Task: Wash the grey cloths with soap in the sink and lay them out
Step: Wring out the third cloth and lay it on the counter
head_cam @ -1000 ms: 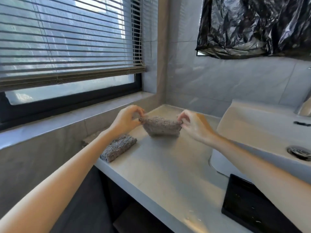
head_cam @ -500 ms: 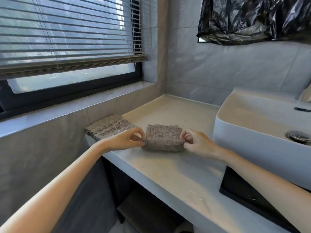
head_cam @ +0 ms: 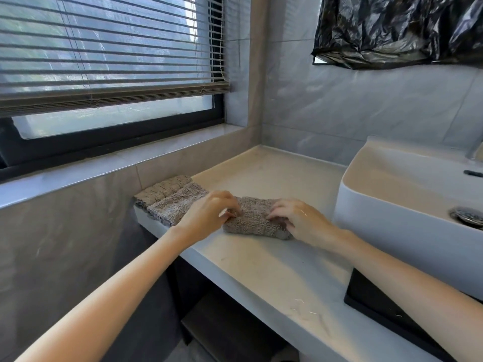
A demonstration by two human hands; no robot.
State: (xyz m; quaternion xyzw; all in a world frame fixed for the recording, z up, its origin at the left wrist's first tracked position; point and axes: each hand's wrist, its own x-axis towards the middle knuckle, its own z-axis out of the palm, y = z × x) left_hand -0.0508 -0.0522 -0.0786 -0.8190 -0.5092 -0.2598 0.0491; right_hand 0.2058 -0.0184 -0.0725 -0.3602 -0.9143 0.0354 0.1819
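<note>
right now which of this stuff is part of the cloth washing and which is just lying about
Job: grey cloth under the left hand and right hand; laid-out cloths beside it; sink; countertop.
Lying about: black plastic bag; window blind; flat black item by the sink.

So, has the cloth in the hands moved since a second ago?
Yes. The cloth has come down: then held above the counter, it now lies on it beside the laid-out cloths, left of the sink.
</note>
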